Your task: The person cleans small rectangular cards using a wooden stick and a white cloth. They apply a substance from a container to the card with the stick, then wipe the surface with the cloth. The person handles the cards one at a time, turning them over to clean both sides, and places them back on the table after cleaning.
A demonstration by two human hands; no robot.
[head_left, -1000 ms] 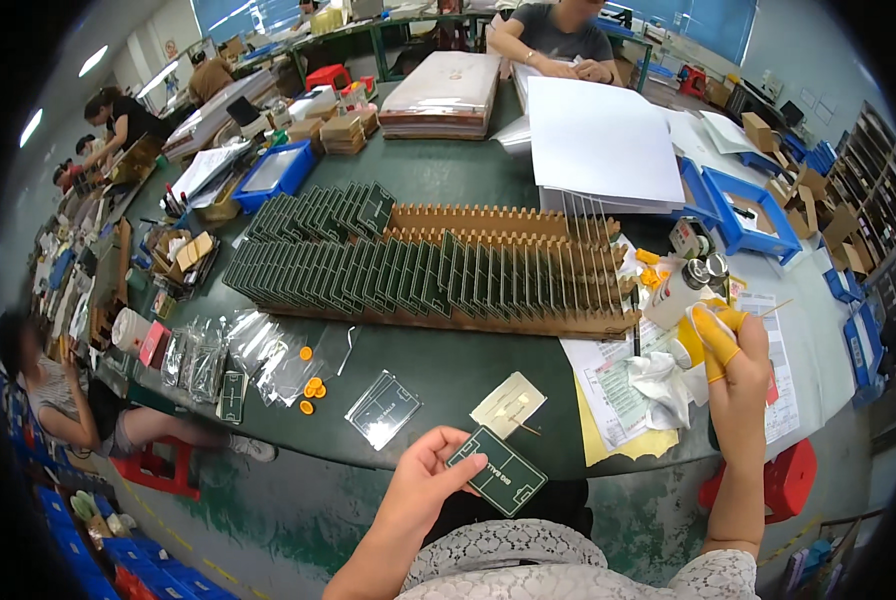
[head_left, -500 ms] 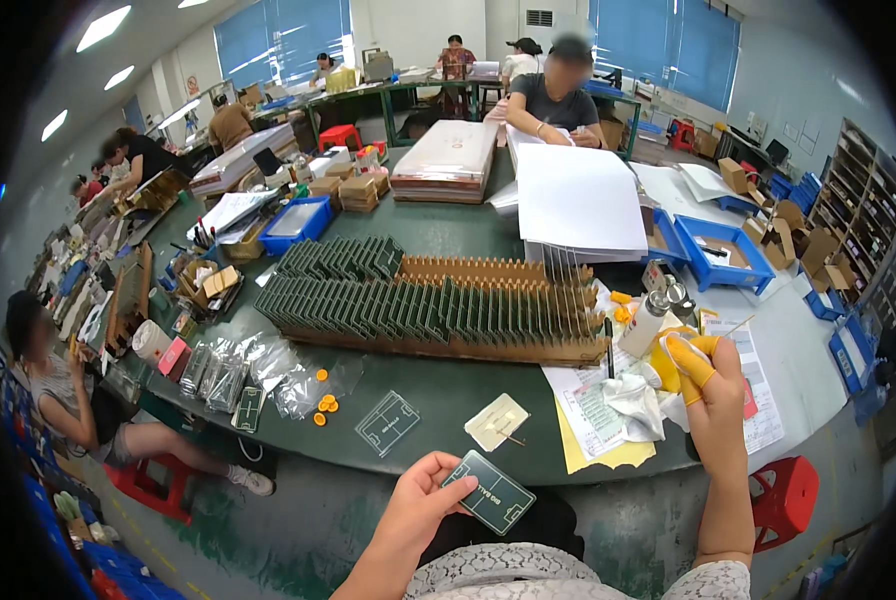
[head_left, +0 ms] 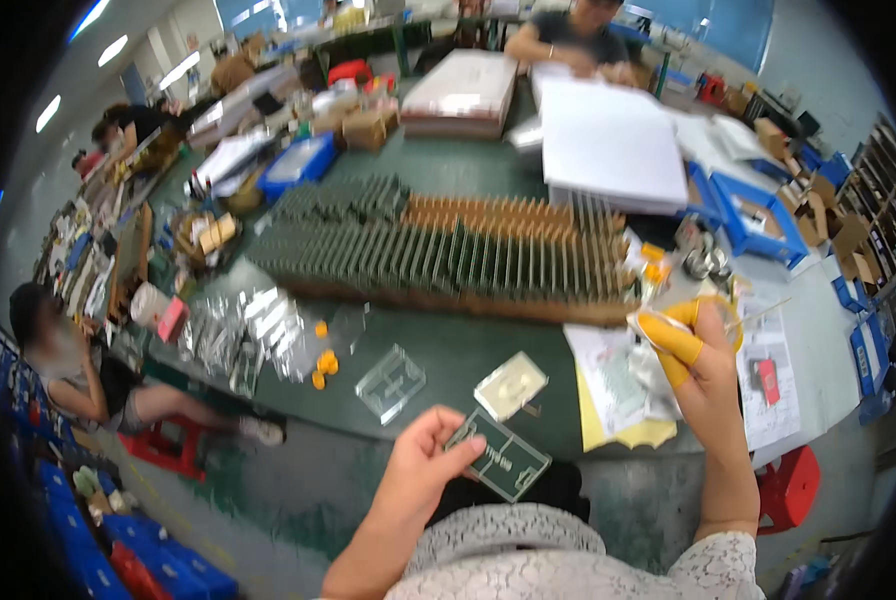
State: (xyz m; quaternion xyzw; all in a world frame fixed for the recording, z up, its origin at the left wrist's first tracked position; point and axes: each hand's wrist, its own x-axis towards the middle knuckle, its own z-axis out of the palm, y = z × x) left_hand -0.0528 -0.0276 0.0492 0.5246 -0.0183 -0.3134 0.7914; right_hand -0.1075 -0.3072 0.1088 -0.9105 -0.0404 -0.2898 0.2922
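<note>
My left hand (head_left: 423,462) pinches a dark green card-sized plate (head_left: 508,462) by its left edge, thumb on top. Pale lines like a playing field and lettering mark its face. Yellow covers sit on fingers of my right hand (head_left: 706,365), which is raised to the right. Its fingers are closed round a white cloth (head_left: 650,322), partly hidden. A thin pale stick (head_left: 768,313) juts out beside this hand; whether I hold it, I cannot tell. On the table ahead lie a cream rectangular pad (head_left: 511,385) and a clear plate with pale lines (head_left: 390,383).
A long wooden rack (head_left: 488,305) holds rows of upright green plates. Orange caps (head_left: 325,365) and clear plastic sleeves (head_left: 253,335) lie to its left front. Papers (head_left: 618,375) lie under my right hand. Across the table sits a person (head_left: 578,45) behind white sheets (head_left: 613,145).
The view has tipped down, so the table appears higher. The green plate has turned slightly in my left hand. My right hand still holds the cloth, a little nearer the rack's right end.
</note>
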